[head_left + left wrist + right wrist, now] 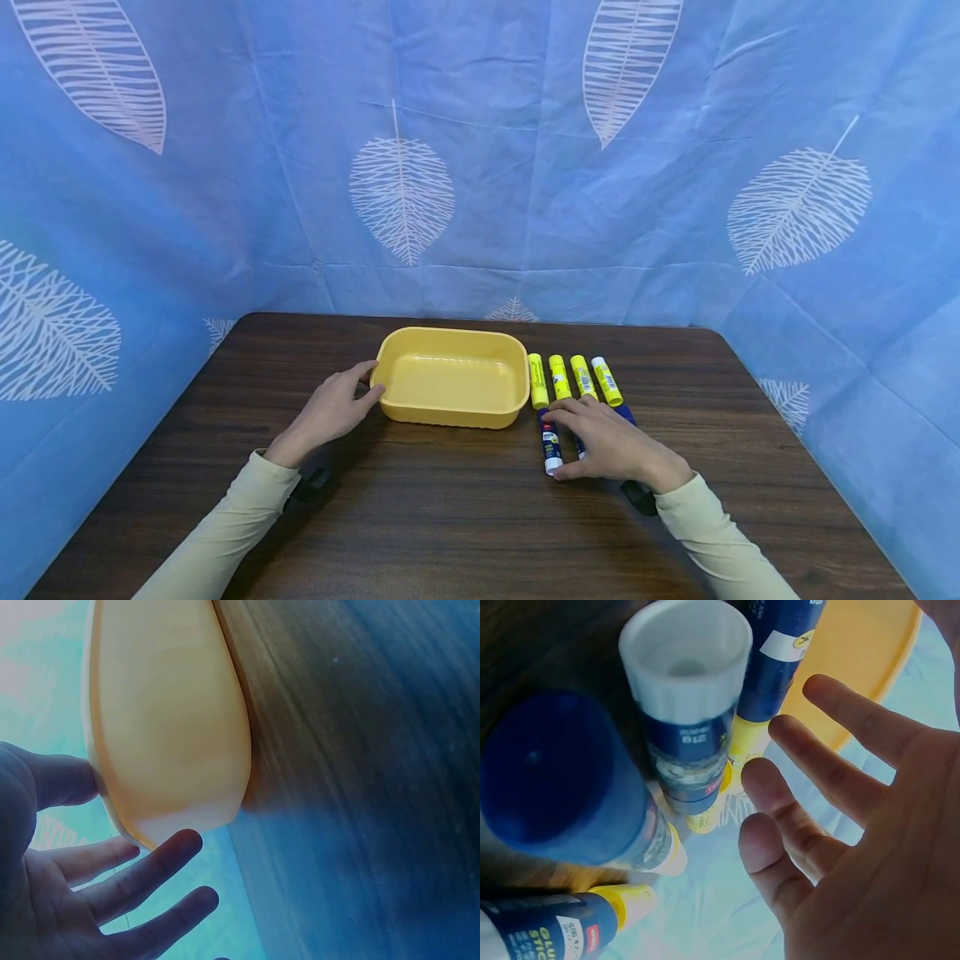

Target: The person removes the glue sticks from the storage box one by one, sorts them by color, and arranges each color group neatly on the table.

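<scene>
A yellow plastic tray (pixel 450 419) sits on the table. At its left end my left hand (pixel 333 408) touches the rim with thumb and fingers. In the left wrist view the fingers (pixel 142 881) look nearly straight beside the tray's wall (pixel 172 727). Over a front row of navy glue sticks my right hand (pixel 611 442) spreads its fingers. Its thumb and forefinger lie near the ends of the leftmost navy glue stick (pixel 550 442). In the right wrist view the fingers (pixel 840 765) are spread beside a white-ended navy glue stick (pixel 686 742). My right hand partly hides that row.
Behind the navy row lie several yellow glue sticks (pixel 558 377), close to the tray's right end. Dark wood grain covers the table (pixel 420 517). A blue cloth (pixel 480 208) with white leaf prints hangs behind and at both sides.
</scene>
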The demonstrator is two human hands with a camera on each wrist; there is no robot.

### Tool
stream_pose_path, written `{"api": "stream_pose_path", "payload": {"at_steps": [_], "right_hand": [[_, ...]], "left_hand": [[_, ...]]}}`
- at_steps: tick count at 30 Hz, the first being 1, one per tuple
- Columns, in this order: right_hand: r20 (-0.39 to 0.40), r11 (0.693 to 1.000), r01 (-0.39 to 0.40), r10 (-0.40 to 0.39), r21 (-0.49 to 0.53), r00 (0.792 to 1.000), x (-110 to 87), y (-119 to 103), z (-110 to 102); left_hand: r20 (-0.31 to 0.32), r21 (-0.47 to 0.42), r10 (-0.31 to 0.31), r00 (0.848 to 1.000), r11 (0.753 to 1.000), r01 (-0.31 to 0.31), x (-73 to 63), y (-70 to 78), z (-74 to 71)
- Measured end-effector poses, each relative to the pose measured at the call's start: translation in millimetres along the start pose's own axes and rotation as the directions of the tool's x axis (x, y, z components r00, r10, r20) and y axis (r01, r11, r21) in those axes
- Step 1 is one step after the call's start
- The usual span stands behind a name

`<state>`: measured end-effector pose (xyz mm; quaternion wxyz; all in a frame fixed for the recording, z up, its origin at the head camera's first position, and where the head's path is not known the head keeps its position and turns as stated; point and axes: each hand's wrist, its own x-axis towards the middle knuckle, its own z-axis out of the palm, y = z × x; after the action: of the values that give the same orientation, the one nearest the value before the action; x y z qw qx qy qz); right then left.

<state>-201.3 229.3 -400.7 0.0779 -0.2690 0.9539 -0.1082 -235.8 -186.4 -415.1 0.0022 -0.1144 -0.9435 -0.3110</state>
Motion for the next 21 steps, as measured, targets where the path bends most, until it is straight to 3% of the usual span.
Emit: {"api": "stream_pose_path", "payload": {"at_steps": [21], "right_hand": [[-0.035,1.0,-0.022,0.022,0.016,0.999,-6.6,1.6,0.7]], "left_hand": [[-0.005,-0.016,-0.005,1.0,1.0,0.005,1.9,-4.6,2.7]]}}
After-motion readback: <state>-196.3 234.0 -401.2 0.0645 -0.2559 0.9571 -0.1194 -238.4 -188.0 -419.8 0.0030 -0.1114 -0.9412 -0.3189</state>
